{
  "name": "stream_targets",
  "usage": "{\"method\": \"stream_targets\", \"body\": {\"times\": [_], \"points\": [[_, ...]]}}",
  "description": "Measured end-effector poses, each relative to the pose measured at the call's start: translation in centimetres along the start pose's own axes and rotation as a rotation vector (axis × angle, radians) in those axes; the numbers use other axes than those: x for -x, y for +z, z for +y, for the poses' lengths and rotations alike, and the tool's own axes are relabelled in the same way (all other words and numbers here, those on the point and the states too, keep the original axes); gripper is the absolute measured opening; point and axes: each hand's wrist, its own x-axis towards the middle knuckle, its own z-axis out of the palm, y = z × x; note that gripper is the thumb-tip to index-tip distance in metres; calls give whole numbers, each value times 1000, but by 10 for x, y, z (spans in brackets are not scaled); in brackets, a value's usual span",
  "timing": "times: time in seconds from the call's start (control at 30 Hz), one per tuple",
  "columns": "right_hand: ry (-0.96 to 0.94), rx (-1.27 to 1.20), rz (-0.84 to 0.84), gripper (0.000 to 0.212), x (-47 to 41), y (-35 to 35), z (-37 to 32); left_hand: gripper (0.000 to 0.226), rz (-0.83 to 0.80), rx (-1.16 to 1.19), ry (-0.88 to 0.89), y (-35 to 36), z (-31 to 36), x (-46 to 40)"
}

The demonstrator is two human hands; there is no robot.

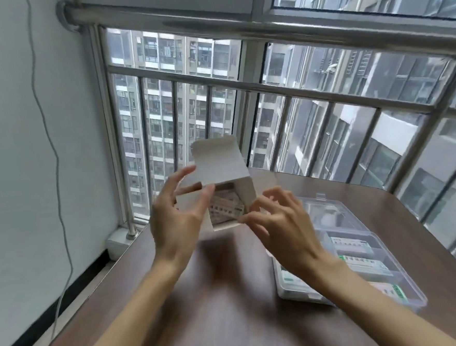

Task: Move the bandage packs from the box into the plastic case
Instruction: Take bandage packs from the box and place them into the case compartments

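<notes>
**Head view: box open, packs about to come out**

Head camera, the only view, looks down on a dark wooden table point(230, 294) set against a railed window. A small white cardboard box point(222, 178) is held up above the table with its mouth turned toward the person and its top flap standing open. The left hand point(176, 217) has its fingers spread around the box's left side, with the thumb near the side flap; it appears to steady the box, though blur hides how firm the contact is. The right hand point(278, 218) is half-curled at the mouth's lower right corner, fingertips at the edge; whether it already pinches a pack cannot be told.

Inside the box, the printed bandage packs point(225, 209) stand on edge, packed close together. The clear plastic case point(402, 293) lies open on the table to the right, just beside the right forearm, and several green-and-white packs already lie in its compartments.

The packs look thin, light and bendy, with smooth wrappers that would likely slip against each other. A sensible hold would be a thumb-and-finger pinch on the exposed ends of a few at once, drawn straight out. The box is flimsy and would crush if squeezed hard.
</notes>
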Motion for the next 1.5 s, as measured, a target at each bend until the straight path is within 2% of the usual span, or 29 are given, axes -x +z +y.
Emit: {"method": "stream_targets", "body": {"times": [0.03, 0.1, 0.17, 0.23, 0.3, 0.43, 0.5, 0.6, 0.7, 0.83, 0.97, 1.07, 1.17, 1.3, 1.37, 1.5], "points": [[-1, -15, -73, 6, 3, 1, -1, 38, -8, -31, 0, 1, -2, 2], [6, -63, -196, 25, 5, -1, -4, 32, -17, -61, 1, 4, -6, 6], [77, -95, -218, 38, 2, -6, -15, 30, 4, -35, -18, 3, -6, 12], [123, -29, -194, 31, -8, -11, -27, 32, 17, -10, -5, 3, -3, 16], [130, 80, -264, 22, -22, -11, -40, 33, 19, 11, 8, 3, -2, 19], [210, 82, -521, 37, -35, -3, -59, 31, 69, 81, 31, 1, 2, 19], [198, 99, -582, 40, -37, 0, -61, 31, 66, 100, 42, 1, 5, 20], [285, 44, -618, 36, -39, 9, -58, 32, 36, 113, 45, 2, 8, 22], [360, -37, -542, 34, -40, 11, -54, 33, 37, 139, 22, 3, 8, 20], [264, -25, -331, 25, -40, 3, -51, 29, 102, 225, -95, -3, 3, 9], [237, -34, -293, 24, -42, -9, -49, 30, 126, 334, -187, -7, 4, 4], [280, -139, -220, 22, -42, -16, -44, 32, 129, 432, -266, -10, 7, 2], [303, -208, -201, 20, -44, -19, -41, 34, 79, 579, -409, -13, 10, -2], [282, -193, -185, 20, -49, -16, -34, 39, -13, 648, -520, -16, 9, -5], [334, -254, -173, 21, -53, -14, -30, 42, -20, 627, -524, -18, 7, -6], [549, -583, -145, 20, -59, -12, -28, 48, 13, 485, -448, -15, 5, -6]]}}
